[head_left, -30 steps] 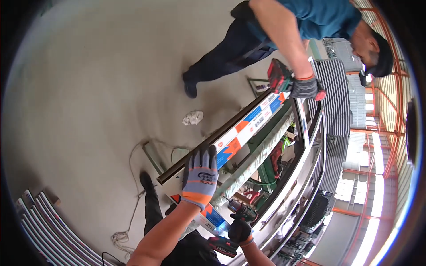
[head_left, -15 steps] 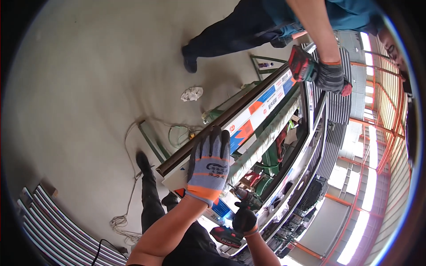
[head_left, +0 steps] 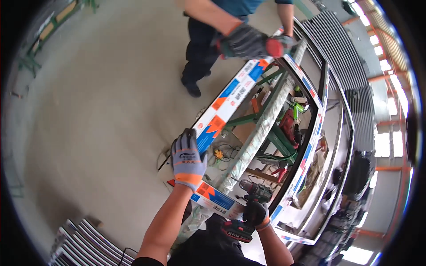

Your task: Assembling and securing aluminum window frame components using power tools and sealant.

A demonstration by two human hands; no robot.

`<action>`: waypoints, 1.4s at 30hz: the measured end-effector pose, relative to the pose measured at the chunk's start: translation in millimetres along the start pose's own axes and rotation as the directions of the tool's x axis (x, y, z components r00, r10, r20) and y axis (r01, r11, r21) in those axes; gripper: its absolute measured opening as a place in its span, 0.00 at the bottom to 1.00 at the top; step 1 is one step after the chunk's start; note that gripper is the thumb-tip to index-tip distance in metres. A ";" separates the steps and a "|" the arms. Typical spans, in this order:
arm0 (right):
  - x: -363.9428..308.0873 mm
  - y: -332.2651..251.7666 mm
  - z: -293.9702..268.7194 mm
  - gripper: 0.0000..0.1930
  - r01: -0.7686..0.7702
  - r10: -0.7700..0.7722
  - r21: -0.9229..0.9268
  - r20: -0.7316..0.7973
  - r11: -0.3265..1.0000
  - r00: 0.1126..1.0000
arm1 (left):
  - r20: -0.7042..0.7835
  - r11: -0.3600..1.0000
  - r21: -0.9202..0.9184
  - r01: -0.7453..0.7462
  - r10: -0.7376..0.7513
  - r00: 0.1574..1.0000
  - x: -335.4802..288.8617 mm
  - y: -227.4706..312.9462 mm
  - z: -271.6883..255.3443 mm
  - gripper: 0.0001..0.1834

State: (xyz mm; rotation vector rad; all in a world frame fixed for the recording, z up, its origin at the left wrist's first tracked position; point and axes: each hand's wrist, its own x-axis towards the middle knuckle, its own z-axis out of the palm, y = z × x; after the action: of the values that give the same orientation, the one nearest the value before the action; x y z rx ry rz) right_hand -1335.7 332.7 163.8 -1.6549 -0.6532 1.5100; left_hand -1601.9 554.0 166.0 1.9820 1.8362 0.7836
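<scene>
My left hand (head_left: pixel 188 162), in a grey glove with an orange cuff, grips the near left corner of a window frame (head_left: pixel 230 102) wrapped in white, blue and orange tape. Its fingers lie over the outer rail, thumb toward the inside. A cordless drill (head_left: pixel 255 190) is in my right hand (head_left: pixel 256 213), which wears a dark glove. The drill's thin bit points left, over the frame's opening, apart from the rail. Across the frame, a co-worker's gloved hand (head_left: pixel 250 42) holds a red and dark power tool, smeared by motion.
Under the frame stand green trestles (head_left: pixel 279 139) with a film-wrapped bar (head_left: pixel 262 128) along them. Tools, including a red power tool (head_left: pixel 288 126), lie below. Striped profiles (head_left: pixel 88 244) are stacked at lower left; more profiles (head_left: pixel 333 44) stand far right. The co-worker's legs (head_left: pixel 197 53) are beyond the frame.
My view has swung, showing more of the frame's taped face and opening. My left hand stays at the corner; the drill stays in my right hand. The co-worker's tool has moved left across the view.
</scene>
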 end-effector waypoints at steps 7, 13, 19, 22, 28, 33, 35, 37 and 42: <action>-27.7 -20.9 -68.1 0.12 -0.064 0.073 0.470 -0.001 0.880 0.997 | 0.003 0.990 0.128 0.051 -0.052 0.999 -17.3 94.5 13.6 0.42; -43.4 -16.5 -119.6 0.07 -0.018 0.020 0.481 0.000 0.877 1.000 | -0.071 0.973 0.227 0.037 -0.021 0.997 -33.9 144.5 45.4 0.42; -53.1 -14.7 -164.0 0.08 0.007 -0.041 0.586 0.045 0.810 0.998 | -0.087 0.930 0.363 0.050 -0.020 0.996 -48.9 174.8 78.0 0.43; -54.8 -16.2 -176.1 0.07 0.124 -0.114 0.492 -0.050 0.862 0.992 | -0.103 0.916 0.395 0.066 -0.027 0.994 -54.0 178.8 88.9 0.43; -45.5 0.4 -209.6 0.07 0.104 -0.154 0.553 0.045 0.827 0.987 | -0.094 0.904 0.419 0.081 -0.046 0.994 -55.6 201.4 110.9 0.43; -40.0 10.7 -237.0 0.13 0.289 -0.333 0.413 0.038 0.864 0.942 | -0.110 0.894 0.440 0.087 -0.043 0.993 -67.9 193.8 137.4 0.43; -34.0 22.8 -246.3 0.16 0.189 -0.269 0.449 0.121 0.873 0.956 | -0.130 0.907 0.407 0.110 -0.062 0.990 -74.8 187.1 143.2 0.43; -19.5 43.2 -246.9 0.13 0.541 -0.552 0.118 0.103 0.833 0.827 | -0.157 0.916 0.391 0.088 -0.029 0.987 -70.9 172.3 152.7 0.44; 0.0 73.3 -252.6 0.15 0.682 -0.674 -0.199 0.119 0.703 0.729 | -0.207 0.867 0.497 0.035 0.079 0.975 -58.0 153.5 183.6 0.42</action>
State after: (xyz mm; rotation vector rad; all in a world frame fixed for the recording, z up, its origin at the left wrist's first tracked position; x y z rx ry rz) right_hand -1098.3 239.6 99.5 -1.3084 -1.3371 0.9354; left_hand -1370.6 502.1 99.2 2.2997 2.3423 0.5918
